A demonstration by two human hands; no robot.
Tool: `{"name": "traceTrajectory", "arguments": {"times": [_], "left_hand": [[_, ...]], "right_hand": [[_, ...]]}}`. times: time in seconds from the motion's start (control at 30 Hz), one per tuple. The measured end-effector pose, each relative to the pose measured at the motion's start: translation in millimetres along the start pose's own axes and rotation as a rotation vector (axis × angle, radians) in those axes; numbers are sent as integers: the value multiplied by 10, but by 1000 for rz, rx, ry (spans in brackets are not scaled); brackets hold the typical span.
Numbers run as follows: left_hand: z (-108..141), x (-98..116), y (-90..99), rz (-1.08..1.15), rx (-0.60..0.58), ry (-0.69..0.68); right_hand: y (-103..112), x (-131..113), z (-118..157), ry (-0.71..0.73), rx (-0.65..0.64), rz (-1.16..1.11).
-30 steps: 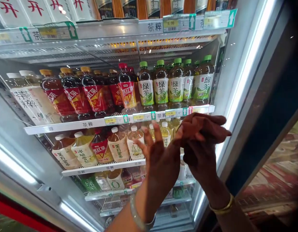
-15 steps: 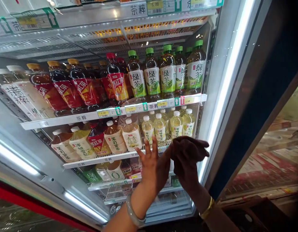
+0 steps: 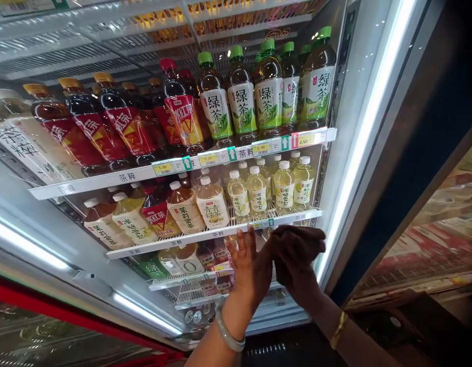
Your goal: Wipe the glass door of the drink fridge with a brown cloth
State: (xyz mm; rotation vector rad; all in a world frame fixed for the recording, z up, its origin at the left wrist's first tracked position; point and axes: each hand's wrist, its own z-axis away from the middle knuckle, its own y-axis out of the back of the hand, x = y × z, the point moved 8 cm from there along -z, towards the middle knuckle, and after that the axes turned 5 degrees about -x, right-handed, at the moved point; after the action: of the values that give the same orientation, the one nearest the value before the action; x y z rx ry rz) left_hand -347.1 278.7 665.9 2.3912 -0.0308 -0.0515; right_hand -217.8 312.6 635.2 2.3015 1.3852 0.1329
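We are raising both hands in front of a lit drinks cooler [image 3: 356, 81], the left hand [image 3: 246, 272] and the right hand [image 3: 297, 255] appearing to meet along the left one's thumb side. We are holding the left hand's raised fingers [image 3: 241, 239] spread wide, while the right hand's fingers are bunching narrowly together in dark shadow, and whether anything is being pinched between the two, we cannot tell. A pale bangle [image 3: 226, 329] is circling our left wrist and a gold bangle [image 3: 338, 330] our right. Just beyond and above our hands, white-capped bottles [image 3: 284, 196] of light yellow drink are standing upright on the middle shelf [image 3: 216, 234], with cream-labelled bottles [image 3: 213, 208] lining up to their left. On the upper shelf [image 3: 241, 154], we are seeing green-capped bottles [image 3: 241, 107] standing at the right, red-labelled bottles [image 3: 184, 120] beside them and white-labelled bottles [image 3: 29, 148] filling the left end. Lower down, our hands are partly covering another shelf [image 3: 190, 279], while a bright light strip [image 3: 373, 112] is running down the cooler's right side
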Motion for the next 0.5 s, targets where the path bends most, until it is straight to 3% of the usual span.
{"name": "traceTrajectory", "arguments": {"times": [0.1, 0.27, 0.4, 0.5], "left_hand": [[-35, -233, 179, -15, 48, 77], [-158, -630, 597, -75, 160, 138], [42, -797, 536, -116, 125, 111], [259, -820, 385, -117, 98, 96]], "right_hand": [[-148, -209, -183, 60, 17, -38], [-38, -219, -578, 144, 21, -32], [-115, -129, -264, 99, -5, -22], [-356, -296, 70, 75, 0, -51]]}}
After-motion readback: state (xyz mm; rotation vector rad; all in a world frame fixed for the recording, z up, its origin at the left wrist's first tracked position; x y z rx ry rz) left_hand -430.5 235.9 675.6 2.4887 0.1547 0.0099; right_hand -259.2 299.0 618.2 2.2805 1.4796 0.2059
